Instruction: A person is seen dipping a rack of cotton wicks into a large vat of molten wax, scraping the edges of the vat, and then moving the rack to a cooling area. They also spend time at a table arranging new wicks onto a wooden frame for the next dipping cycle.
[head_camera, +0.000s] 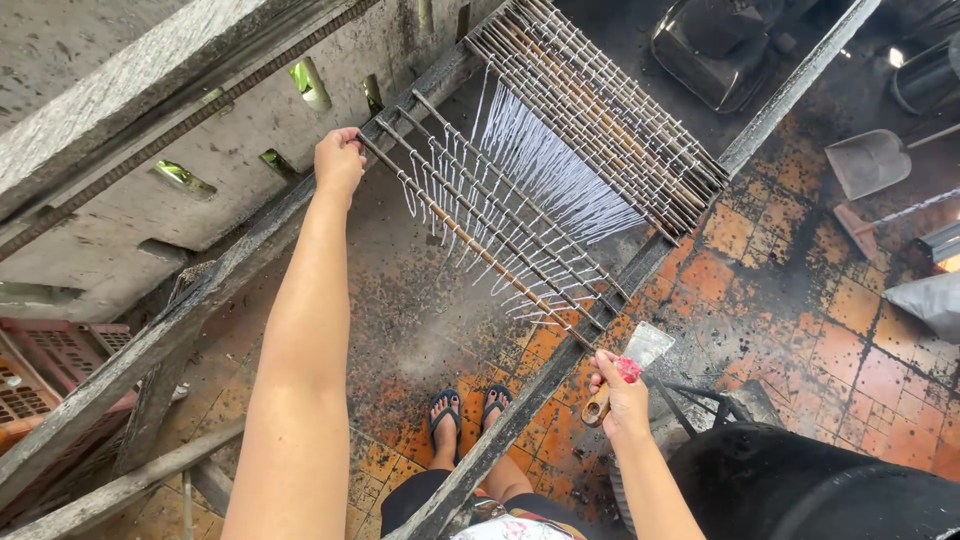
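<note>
Head view, near to far: my feet in dark flip-flops (468, 408) on orange floor tiles (850, 350), stained black w/ soot. Black drum (800, 490) at lower right, just beside my right arm. My right hand (622, 392) is closed round a scraper (628, 372) w/ wooden handle, red bit at the neck & flat pale blade pointing up-right; hand sits just beside the right rail (560, 370) of a dark metal frame. Left rail (200, 300) runs diag along a concrete wall (120, 120) w/ slot openings; pink crate (45, 375) below it at far left. My left arm is stretched out, left hand (339, 160) gripping the end of the nearest rod (480, 250), which lies across both rails. Thin white strands hang off that rod & the few behind it; a thick bunch of white strands (550, 170) further up. Beyond, many rods packed tight side by side (610, 110). Far right: scoop (868, 162), dark metal container (715, 50). Can't tell what the strands are.
</note>
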